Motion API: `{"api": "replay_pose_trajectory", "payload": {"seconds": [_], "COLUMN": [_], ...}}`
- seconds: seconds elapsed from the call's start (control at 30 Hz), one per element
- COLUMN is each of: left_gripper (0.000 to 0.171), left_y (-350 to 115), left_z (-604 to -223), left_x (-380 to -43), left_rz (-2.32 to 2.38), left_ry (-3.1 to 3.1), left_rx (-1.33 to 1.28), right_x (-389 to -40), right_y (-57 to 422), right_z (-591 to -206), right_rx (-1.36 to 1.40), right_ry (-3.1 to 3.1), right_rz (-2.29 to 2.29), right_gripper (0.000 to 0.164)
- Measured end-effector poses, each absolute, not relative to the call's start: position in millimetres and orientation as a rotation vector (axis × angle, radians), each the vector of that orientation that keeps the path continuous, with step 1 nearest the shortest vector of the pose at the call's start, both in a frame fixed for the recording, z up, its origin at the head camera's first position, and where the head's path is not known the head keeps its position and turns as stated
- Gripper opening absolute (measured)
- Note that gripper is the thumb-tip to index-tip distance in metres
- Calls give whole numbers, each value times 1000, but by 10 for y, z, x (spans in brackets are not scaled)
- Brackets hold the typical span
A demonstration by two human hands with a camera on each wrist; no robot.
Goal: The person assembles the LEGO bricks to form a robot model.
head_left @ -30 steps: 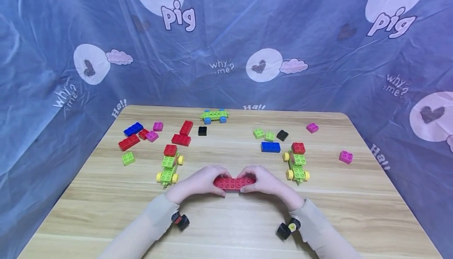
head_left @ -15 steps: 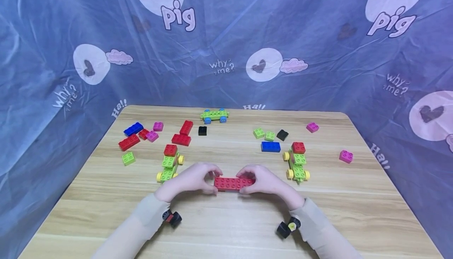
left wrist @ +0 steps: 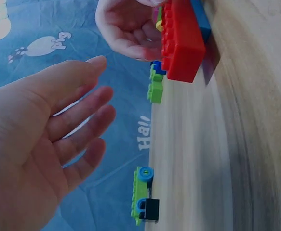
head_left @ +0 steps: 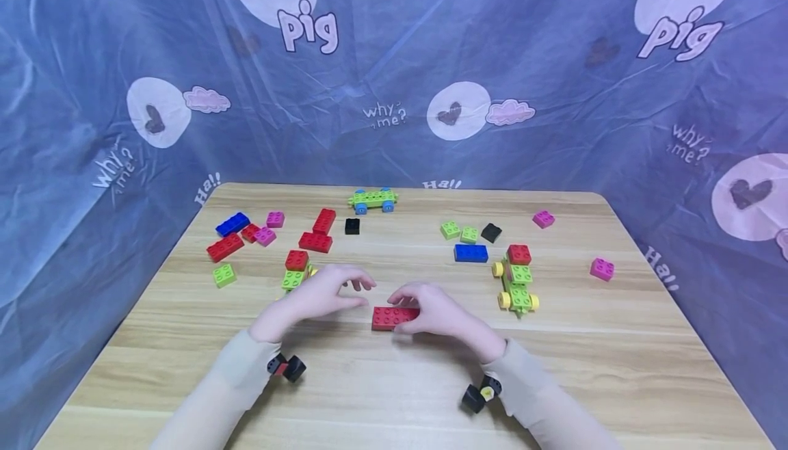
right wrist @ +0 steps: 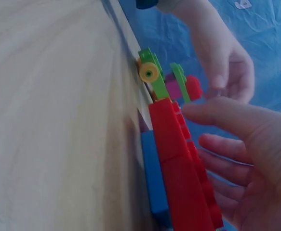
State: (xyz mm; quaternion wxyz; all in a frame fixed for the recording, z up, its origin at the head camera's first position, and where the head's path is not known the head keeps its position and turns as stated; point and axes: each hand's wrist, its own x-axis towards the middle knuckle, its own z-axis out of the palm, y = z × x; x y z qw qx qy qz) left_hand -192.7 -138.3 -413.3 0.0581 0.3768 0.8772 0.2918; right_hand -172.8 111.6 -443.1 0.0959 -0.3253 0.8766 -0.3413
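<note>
Two red bricks [head_left: 384, 319] lie end to end on a blue brick [right wrist: 155, 178] in the middle of the table. My right hand [head_left: 434, 313] arches over their right part and hides it in the head view. Its thumb and fingers hang loosely about the studs, apart from the bricks in the right wrist view. My left hand [head_left: 323, 293] hovers to the left of the bricks with relaxed fingers, holding nothing. Below and behind it is a green car with yellow wheels and a red brick [head_left: 297, 260] on it, partly hidden.
Another yellow-wheeled car [head_left: 519, 286] stands at the right. A green base with blue wheels [head_left: 373, 200] is at the back edge. Loose bricks lie back left, including a red one [head_left: 225, 247], and back right, including a blue one [head_left: 470, 253].
My left hand has let go of the red bricks and moved left and away from me. The right hand has loosened and shifted left along them. The bricks stay in place.
</note>
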Motion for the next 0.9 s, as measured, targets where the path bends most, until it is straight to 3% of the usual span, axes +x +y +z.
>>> {"api": "replay_pose_trajectory", "payload": {"seconds": [0.4,0.9], "left_gripper": [21,37], "left_y": [-1646,-2150], "left_z": [-4032,-4076], "left_x": [-2001,-2225], "left_rz": [1149,1406], "left_ry": [2830,2858], "left_rx": [1155,823], "right_x": [-1714,-1715], "right_y": [1053,1054], "right_z": [-4511,-4530], "right_rx": [-967,-901], "right_ry": [2651,2628], "right_rz": [-941,-999], "right_gripper": [43,37]}}
